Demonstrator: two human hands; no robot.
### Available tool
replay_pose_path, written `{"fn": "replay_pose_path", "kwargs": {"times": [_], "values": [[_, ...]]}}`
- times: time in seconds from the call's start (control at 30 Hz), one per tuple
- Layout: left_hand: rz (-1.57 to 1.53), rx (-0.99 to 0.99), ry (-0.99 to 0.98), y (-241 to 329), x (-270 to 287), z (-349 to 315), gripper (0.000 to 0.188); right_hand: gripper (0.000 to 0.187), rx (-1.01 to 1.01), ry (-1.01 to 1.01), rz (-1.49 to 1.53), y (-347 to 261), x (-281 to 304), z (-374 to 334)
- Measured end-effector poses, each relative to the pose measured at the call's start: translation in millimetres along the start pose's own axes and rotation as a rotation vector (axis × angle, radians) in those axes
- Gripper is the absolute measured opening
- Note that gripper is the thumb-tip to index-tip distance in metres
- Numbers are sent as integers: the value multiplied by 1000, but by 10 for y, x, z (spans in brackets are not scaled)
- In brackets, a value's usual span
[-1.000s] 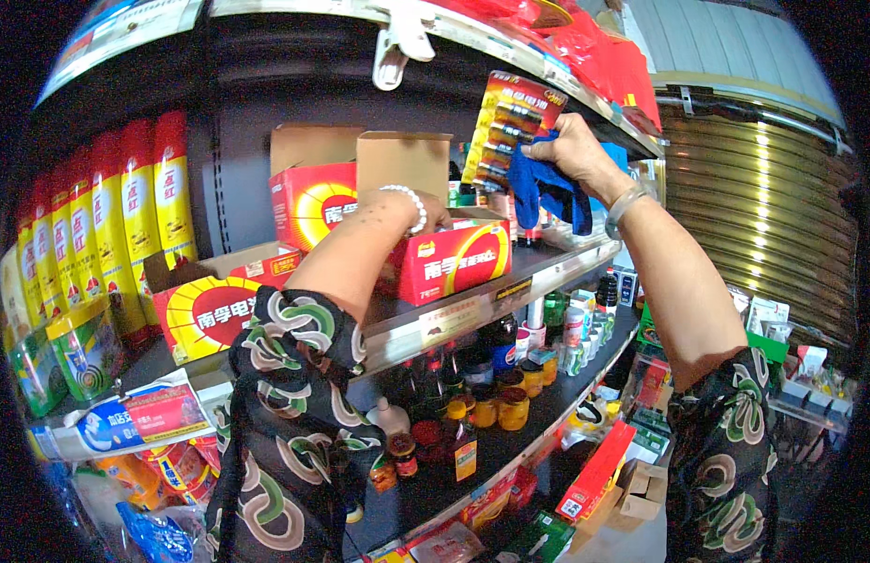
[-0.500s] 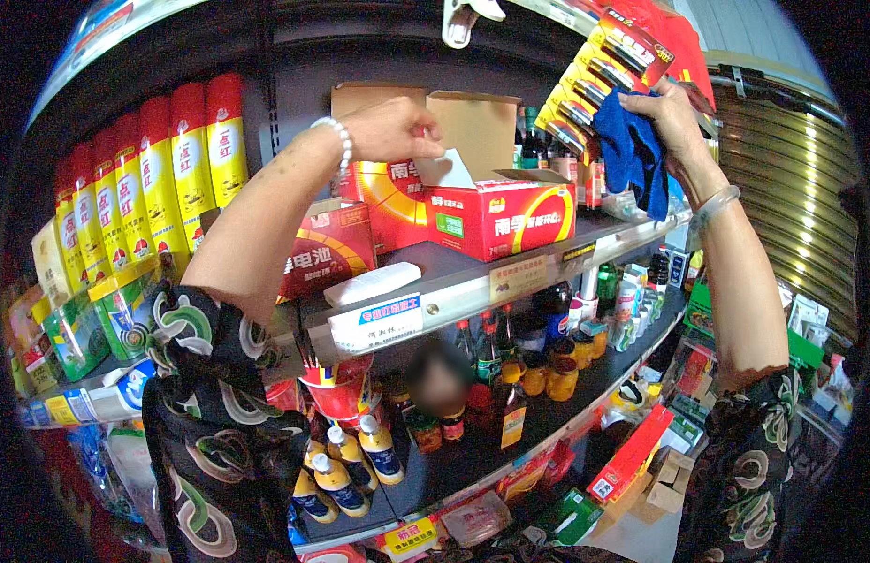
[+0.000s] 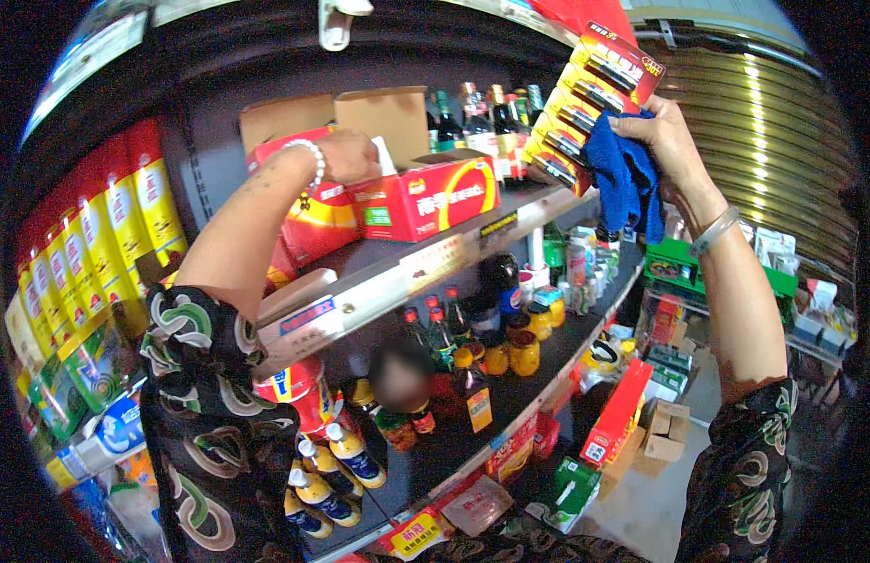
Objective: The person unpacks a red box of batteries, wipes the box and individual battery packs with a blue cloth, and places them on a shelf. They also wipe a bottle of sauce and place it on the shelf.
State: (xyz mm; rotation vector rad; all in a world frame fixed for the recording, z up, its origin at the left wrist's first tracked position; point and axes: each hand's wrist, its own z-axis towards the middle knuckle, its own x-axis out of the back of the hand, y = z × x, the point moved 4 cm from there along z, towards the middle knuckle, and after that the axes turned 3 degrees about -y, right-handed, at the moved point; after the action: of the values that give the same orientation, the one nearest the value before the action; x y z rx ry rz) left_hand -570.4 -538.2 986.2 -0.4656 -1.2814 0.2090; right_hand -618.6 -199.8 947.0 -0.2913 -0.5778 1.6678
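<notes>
My right hand (image 3: pixel 668 150) is raised at the right, closed around a bunched blue cloth (image 3: pixel 627 178). A yellow and red card of batteries (image 3: pixel 585 113) is held up along with it, several batteries in a column. My left hand (image 3: pixel 349 158), a white bead bracelet on its wrist, is at the left end of an opened red battery box (image 3: pixel 444 199) on the shelf. Its fingers are curled down beside a raised white flap (image 3: pixel 385 156); their tips are hidden. A second red box (image 3: pixel 318 225) with raised cardboard flaps stands behind my left wrist.
Dark bottles (image 3: pixel 501 122) stand behind the boxes. Tall red and yellow spray cans (image 3: pixel 106 235) line the left. On the lower shelf (image 3: pixel 435 450) are jars and yellow-capped bottles (image 3: pixel 355 455). Cartons (image 3: pixel 665 436) lie at the lower right, near a metal shutter (image 3: pixel 735 131).
The view has swung right, so the shelf sits further left. My left hand has lowered against the box's end and flap. My right hand still holds the battery card and cloth.
</notes>
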Motion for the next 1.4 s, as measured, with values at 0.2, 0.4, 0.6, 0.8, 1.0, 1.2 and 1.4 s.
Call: {"fn": "replay_pose_path", "kwargs": {"times": [0.2,0.4,0.6,0.8,1.0,1.2,1.4], "values": [[-170,61,41,-194,-86,216,21,22,-86,44,-40,56,329,-151],[-149,73,79,109,-214,411,41,21,-66,2,-101,-35,361,-271],[-56,-105,330,-326,-124,564,42,21,-129,24,51,-31,307,-353],[-385,172,243,-156,-236,834,25,22,-145,55,39,42,483,-435],[-672,134,204,-516,-365,900,13,22,-158,90,-28,27,698,-538],[-549,-98,135,-923,-527,1079,10,24,-182,130,3,82,700,-601],[-957,79,132,-290,-261,738,15,23,-171,109,-7,188,760,-647]]}}
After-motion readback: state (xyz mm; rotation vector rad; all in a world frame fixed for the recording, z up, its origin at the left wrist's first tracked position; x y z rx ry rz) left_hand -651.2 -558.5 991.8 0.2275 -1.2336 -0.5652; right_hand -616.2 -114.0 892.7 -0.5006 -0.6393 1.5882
